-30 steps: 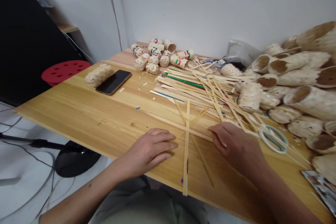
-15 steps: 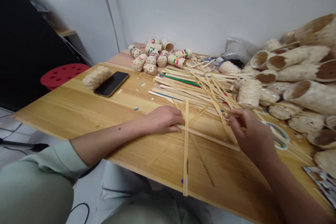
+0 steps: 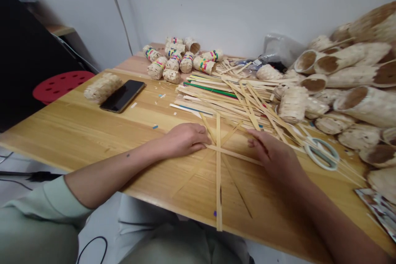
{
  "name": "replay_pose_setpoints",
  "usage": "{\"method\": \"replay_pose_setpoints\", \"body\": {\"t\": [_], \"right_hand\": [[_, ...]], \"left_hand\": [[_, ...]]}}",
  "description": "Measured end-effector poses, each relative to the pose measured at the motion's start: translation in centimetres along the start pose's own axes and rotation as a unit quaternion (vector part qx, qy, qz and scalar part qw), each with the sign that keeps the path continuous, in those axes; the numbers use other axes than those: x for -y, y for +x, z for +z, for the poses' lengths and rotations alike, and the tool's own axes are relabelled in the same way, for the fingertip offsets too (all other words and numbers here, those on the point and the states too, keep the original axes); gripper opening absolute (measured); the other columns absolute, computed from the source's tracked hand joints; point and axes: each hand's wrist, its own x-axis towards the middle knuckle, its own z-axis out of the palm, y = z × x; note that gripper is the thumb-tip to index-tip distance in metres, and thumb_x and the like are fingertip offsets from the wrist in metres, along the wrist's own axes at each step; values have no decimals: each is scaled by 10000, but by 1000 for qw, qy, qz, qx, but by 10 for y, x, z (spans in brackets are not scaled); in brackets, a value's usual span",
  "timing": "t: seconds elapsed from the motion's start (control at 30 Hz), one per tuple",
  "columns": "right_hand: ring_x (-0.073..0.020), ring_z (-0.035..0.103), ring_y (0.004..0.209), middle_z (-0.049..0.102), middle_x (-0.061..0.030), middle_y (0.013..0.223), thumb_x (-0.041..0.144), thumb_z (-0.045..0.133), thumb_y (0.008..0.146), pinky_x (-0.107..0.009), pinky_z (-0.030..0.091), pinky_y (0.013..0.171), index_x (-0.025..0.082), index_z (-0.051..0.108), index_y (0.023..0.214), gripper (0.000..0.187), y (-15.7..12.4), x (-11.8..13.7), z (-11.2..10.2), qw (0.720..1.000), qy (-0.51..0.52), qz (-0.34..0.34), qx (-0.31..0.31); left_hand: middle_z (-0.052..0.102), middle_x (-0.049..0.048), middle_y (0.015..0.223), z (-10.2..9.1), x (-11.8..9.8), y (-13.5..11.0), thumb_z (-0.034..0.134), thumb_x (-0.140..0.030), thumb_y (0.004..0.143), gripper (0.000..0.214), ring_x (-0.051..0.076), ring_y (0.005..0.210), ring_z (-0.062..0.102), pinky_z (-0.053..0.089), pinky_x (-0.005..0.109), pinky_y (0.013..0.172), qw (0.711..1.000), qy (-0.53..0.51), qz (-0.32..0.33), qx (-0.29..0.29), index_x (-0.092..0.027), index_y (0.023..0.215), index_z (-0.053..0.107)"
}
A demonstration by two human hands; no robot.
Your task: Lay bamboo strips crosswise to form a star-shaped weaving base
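Note:
Flat pale bamboo strips cross in a star on the wooden table, with an upright strip (image 3: 219,189) over a sideways strip (image 3: 238,156) and slanting ones beneath. My left hand (image 3: 188,139) rests on the table left of the crossing, fingers closed on the sideways strip's left end. To the right, my right hand (image 3: 275,152) hovers over that strip's other end, its fingers pinched. A thin, blurred bamboo strip seems to run up and left from its fingertips; the palm side is hidden.
Behind lies a heap of loose strips (image 3: 204,105), some green or blue. Small woven tubes (image 3: 171,76) stand at the back, larger ones (image 3: 355,103) pile up right. Scissors (image 3: 321,153) lie right of my right hand; a phone (image 3: 123,96) lies left.
My right hand has moved left, away from the strip heap and closer to the crossing. My left hand stays at the sideways strip's end. The view has shifted slightly.

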Motion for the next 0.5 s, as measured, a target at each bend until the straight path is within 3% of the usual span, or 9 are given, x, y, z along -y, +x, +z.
{"method": "replay_pose_setpoints", "body": {"t": [0.3, 0.5], "right_hand": [[-233, 637, 1012, 680, -109, 1104, 247, 386, 937, -369, 510, 833, 176, 604, 1157, 318, 2, -9, -3, 999, -21, -15, -40], [-238, 621, 1036, 674, -106, 1088, 251, 374, 942, -384, 500, 858, 179, 593, 1188, 337, 1, -3, -5, 999, -2, -28, -22]], "left_hand": [[635, 57, 876, 0, 2, -1, 478, -230, 911, 221, 149, 826, 586, 424, 239, 723, 1000, 17, -3, -14, -173, 937, 690], [634, 62, 874, 1, 2, 0, 468, -247, 921, 241, 150, 815, 586, 423, 238, 710, 1000, 20, -4, -9, -168, 948, 693]]}}
